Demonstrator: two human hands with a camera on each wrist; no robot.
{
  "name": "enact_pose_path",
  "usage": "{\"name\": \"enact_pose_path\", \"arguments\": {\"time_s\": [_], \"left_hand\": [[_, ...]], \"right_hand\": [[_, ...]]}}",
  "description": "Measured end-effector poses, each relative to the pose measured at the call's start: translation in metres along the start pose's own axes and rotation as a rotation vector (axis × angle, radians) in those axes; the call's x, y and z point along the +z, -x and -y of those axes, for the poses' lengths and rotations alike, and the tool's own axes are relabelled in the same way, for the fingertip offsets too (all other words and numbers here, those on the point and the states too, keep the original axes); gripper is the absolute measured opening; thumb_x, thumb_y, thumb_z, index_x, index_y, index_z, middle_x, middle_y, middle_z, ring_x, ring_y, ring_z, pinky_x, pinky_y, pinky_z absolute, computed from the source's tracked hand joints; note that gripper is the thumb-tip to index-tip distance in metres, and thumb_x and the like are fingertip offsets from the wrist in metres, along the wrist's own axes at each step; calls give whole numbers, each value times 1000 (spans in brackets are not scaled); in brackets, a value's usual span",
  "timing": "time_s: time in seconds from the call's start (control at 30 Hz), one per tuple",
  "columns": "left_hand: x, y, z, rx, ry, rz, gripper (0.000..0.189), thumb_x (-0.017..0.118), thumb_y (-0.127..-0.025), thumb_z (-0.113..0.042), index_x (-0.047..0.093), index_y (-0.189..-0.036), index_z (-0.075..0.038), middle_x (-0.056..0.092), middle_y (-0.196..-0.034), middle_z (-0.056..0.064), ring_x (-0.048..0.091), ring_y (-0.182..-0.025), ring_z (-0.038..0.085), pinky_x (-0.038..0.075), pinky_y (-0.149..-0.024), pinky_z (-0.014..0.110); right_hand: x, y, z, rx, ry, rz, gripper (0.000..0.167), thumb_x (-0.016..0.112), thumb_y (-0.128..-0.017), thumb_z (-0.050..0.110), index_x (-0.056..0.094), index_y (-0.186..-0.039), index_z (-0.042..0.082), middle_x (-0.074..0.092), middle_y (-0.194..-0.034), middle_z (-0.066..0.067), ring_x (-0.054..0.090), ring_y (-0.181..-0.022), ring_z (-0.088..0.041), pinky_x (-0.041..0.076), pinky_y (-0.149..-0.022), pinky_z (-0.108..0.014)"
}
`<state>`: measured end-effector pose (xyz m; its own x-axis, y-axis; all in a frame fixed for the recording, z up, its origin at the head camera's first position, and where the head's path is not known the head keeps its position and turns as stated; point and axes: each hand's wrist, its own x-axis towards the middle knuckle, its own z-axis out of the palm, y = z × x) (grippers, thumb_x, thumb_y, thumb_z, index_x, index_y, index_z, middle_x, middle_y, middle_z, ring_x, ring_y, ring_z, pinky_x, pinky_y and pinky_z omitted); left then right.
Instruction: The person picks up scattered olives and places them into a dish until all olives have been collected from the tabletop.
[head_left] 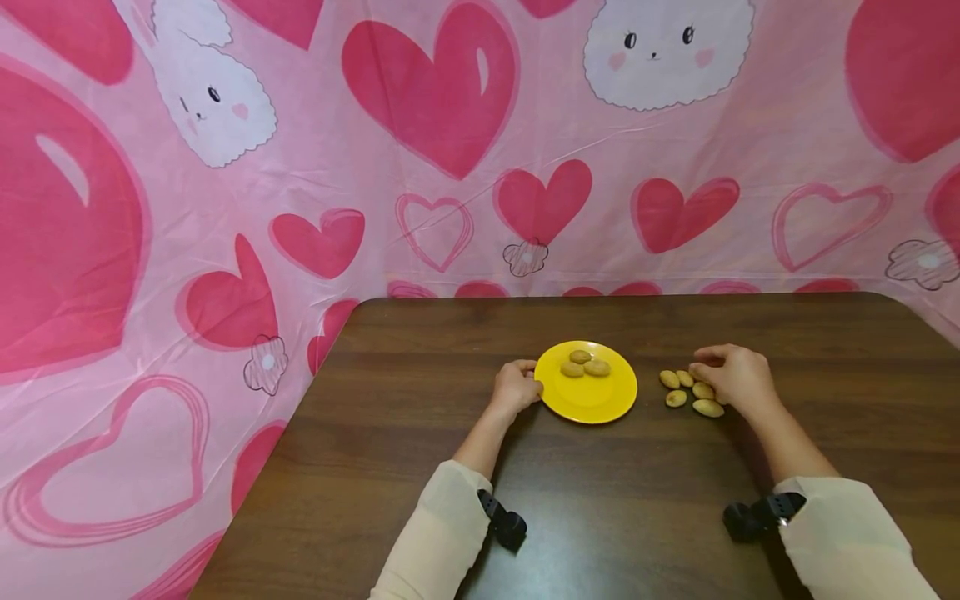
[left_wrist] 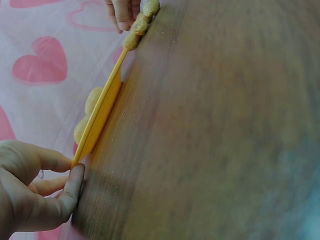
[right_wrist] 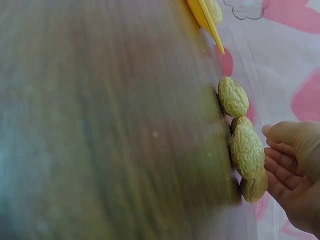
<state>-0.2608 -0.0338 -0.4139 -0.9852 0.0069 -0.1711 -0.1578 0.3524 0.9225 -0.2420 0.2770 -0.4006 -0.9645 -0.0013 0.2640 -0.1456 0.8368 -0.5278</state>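
My left hand (head_left: 516,390) pinches the left rim of a round yellow plate (head_left: 588,408) between thumb and fingers; the left wrist view shows this grip edge-on. Three tan oval nut-like pieces (head_left: 596,367) sit on the plate. To its right, several more wrinkled tan pieces (head_left: 708,408) lie in a loose group on the table. Over the right side of this group is my right hand (head_left: 738,379). In the right wrist view its thumb and loosely bent fingers (right_wrist: 282,167) are close behind the wrinkled pieces (right_wrist: 248,152), with nothing seen held between them.
The brown wooden table (head_left: 420,358) extends around the plate, its far edge meeting a pink cloth (head_left: 330,158) printed with hearts and white animal faces. Each wrist wears a strap with a small black camera (head_left: 508,527).
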Motion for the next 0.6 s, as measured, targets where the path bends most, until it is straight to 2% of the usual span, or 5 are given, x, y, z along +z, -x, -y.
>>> {"name": "enact_pose_path", "arguments": {"time_s": [0.33,0.6], "left_hand": [[0,-1,0,4,6,-3,45,59,-76,12,58,-121,3,59,-85,7,56,-67,13,53,-58,23],[2,-1,1,6,12,-3,45,58,-76,13,58,-120,4,58,-85,7,56,-68,13,54,-59,25]], "right_hand": [[-5,0,-8,58,37,89,38,64,-86,28,66,-98,-7,62,-100,-28,49,-96,-51,35,-83,-58],[-6,1,-10,73,35,127,35,63,-86,27,67,-94,-7,65,-93,-24,49,-92,-51,37,-80,-57]]}}
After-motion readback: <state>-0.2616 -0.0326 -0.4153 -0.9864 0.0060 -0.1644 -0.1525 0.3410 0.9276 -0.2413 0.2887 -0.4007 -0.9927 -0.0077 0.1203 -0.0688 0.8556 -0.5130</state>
